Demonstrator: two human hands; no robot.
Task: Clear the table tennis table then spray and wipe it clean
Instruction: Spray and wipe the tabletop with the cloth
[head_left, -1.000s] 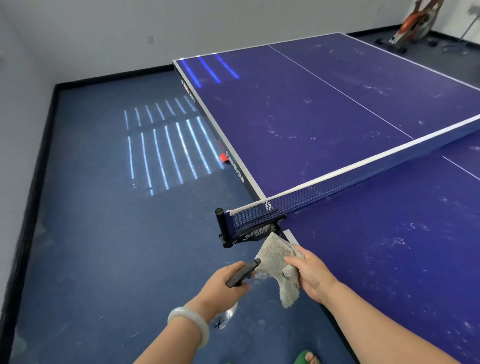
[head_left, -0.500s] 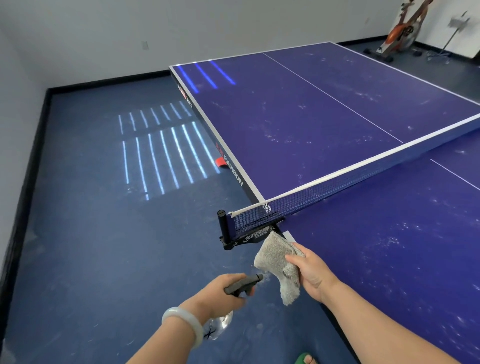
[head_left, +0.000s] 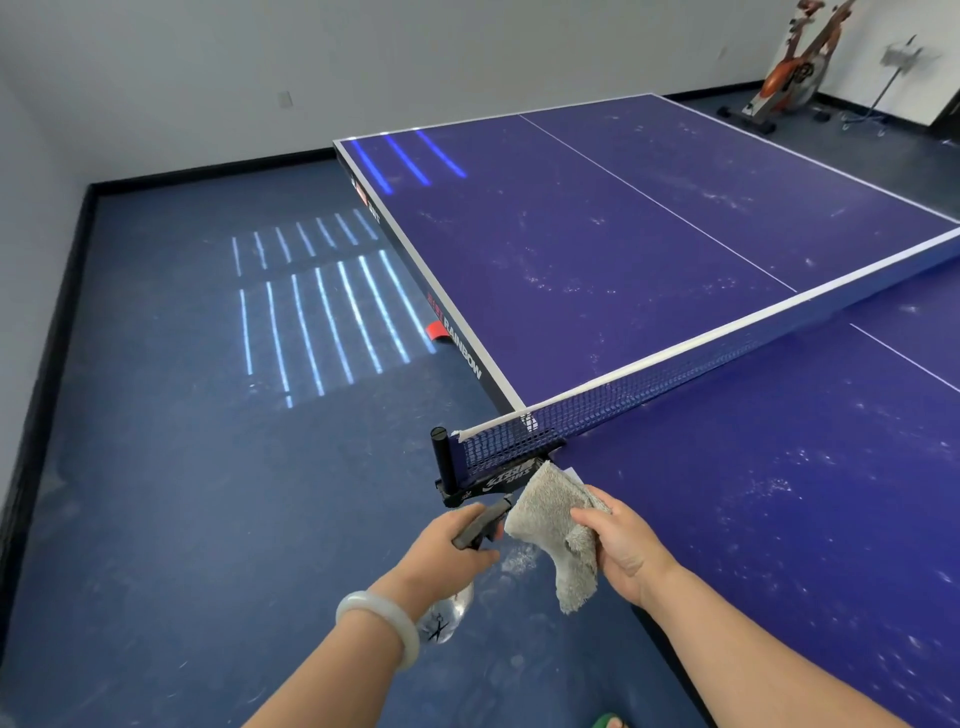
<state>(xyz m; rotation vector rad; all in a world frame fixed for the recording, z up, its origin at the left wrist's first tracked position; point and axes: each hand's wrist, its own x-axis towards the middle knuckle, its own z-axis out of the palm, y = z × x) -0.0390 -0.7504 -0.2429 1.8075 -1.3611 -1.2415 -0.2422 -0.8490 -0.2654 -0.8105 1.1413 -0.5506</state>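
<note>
Spray bottle (head_left: 445, 613) mostly hidden behind left hand (head_left: 451, 545) and wrist; only dark trigger head (head_left: 480, 521) above the knuckles and a patch of clear body below the wrist visible. Marking on clear body too small to read. Liquid level impossible to judge. Table tennis table (head_left: 675, 249) cut off at right frame edge; near half runs out of view lower right. Legs not seen. Small red object (head_left: 435, 330) under far half's left edge, partly covered, identity unclear. Exercise bike (head_left: 789, 67) in far right corner, top cropped. Green tip of footwear (head_left: 608, 721) at bottom edge, cut off.

Left hand: fingers curled round neck of spray bottle, index on trigger, nozzle pointed toward cloth (head_left: 558, 530). Pale bangle (head_left: 379, 626) on left wrist. Held off the table, over the floor (head_left: 182, 493), just outside the near half's left edge.

Right hand (head_left: 621, 545): thumb and fingers pinching grey cloth at its upper fold, rest of cloth hanging down loose. Positioned at near half's left edge, just beside the net post (head_left: 441, 457) and its clamp. Cloth's upper corner close to the clamp; contact not certain. Faint mist or wet speckling between nozzle and cloth, hard to resolve.

Net (head_left: 649, 384) stretched across the middle, white top band. Playing surface of both halves marked with pale smears and specks. Striped window light on floor and far left corner of tabletop.
</note>
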